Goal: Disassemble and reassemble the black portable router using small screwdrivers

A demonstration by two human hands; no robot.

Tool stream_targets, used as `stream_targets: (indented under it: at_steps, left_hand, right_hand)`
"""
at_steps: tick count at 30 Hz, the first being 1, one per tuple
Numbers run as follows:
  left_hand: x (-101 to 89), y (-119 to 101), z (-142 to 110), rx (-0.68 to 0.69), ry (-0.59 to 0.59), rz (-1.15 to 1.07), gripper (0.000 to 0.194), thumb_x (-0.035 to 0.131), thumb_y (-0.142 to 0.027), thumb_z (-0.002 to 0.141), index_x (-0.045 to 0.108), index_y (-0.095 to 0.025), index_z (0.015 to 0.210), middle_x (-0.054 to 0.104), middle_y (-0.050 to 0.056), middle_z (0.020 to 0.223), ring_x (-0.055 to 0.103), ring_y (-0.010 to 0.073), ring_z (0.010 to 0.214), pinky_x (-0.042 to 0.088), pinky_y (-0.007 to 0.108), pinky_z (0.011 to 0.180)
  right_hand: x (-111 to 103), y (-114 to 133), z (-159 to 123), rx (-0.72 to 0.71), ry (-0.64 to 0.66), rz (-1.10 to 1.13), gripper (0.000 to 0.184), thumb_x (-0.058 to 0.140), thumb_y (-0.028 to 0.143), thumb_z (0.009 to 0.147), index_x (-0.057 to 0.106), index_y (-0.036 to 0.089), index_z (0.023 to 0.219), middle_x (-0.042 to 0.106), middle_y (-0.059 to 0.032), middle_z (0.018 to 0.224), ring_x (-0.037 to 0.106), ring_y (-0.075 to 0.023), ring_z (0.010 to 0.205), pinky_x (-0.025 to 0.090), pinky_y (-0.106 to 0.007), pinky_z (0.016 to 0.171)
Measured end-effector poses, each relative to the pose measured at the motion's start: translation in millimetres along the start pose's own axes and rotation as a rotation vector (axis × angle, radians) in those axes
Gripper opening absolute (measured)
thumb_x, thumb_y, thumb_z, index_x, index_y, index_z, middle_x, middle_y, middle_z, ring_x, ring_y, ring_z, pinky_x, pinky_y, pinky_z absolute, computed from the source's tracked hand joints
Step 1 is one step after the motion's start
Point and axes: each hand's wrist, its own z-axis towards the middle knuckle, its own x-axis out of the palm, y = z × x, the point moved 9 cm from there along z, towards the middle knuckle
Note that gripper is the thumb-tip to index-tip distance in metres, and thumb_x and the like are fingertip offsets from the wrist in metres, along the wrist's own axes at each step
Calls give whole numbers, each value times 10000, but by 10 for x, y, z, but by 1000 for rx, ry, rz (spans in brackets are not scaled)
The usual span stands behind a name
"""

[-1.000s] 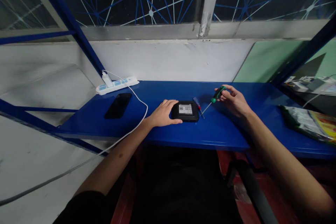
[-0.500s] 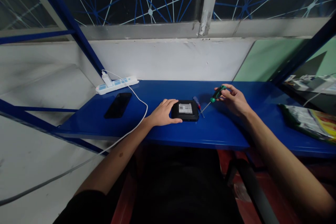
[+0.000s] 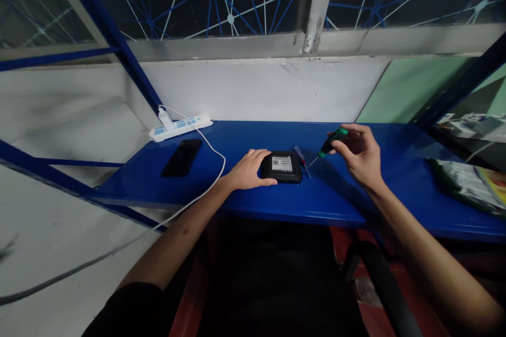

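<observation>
A flat black box-shaped device point(image 3: 292, 174) with a white label on top lies on the blue table. My left hand point(image 3: 250, 170) grips its left side, thumb along the near edge and fingers at the far edge. In my right hand point(image 3: 361, 155) is a green-and-black screwdriver point(image 3: 331, 142), pinched by its handle above the table. Its thin shaft slants down and left toward a smaller screwdriver point(image 3: 301, 158) with a clear and red handle, which lies beside the device. Whether the tip touches anything I cannot tell.
A black phone point(image 3: 182, 158) lies to the left, in front of a white power strip point(image 3: 182, 127). Its white cable point(image 3: 209, 187) runs across the table and over my left forearm. A shiny packet point(image 3: 470, 187) lies at the right. Blue frame posts point(image 3: 134, 71) rise at the sides.
My right hand has turned and pulled slightly away from the device, its fingers looser around the screwdriver handle. The left hand keeps its hold. The whole view has shifted slightly.
</observation>
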Motion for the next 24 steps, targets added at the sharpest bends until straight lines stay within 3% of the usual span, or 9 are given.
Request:
stream_targets:
  at_steps: [9, 17, 21, 24]
  left_hand:
    - [24, 35, 12, -18, 15, 6, 967, 623, -753, 756, 356, -183, 1491, 406, 154, 1511, 357, 381, 1375, 337, 549, 1135]
    - [25, 22, 4, -35, 22, 15, 996, 616, -773, 741, 364, -167, 1491, 397, 164, 1521, 343, 394, 1389, 343, 560, 1126]
    - [9, 7, -3, -31, 14, 16, 984, 618, -768, 743, 367, -172, 1485, 405, 156, 1518, 350, 381, 1389, 342, 540, 1132]
    - [10, 11, -3, -30, 14, 15, 978, 619, -768, 741, 368, -182, 1483, 410, 152, 1516, 359, 384, 1384, 345, 544, 1126]
  right_hand:
    - [61, 173, -226, -19, -52, -56, 400, 778, 326, 797, 582, 286, 1143, 710, -33, 1052, 730, -240, 979, 654, -370, 712]
    - [-371, 119, -497, 46, -110, -118, 405, 822, 300, 736, 528, 292, 1015, 703, -21, 969, 735, -280, 1003, 636, -450, 816]
    - [-630, -69, -773, 149, -16, -284, 397, 813, 395, 744, 515, 290, 986, 735, -42, 993, 735, -275, 962, 605, -437, 843]
    - [-694, -185, -945, 193, 121, -552, 393, 745, 530, 786, 626, 241, 1024, 734, -64, 992, 726, -273, 895, 577, -420, 830]
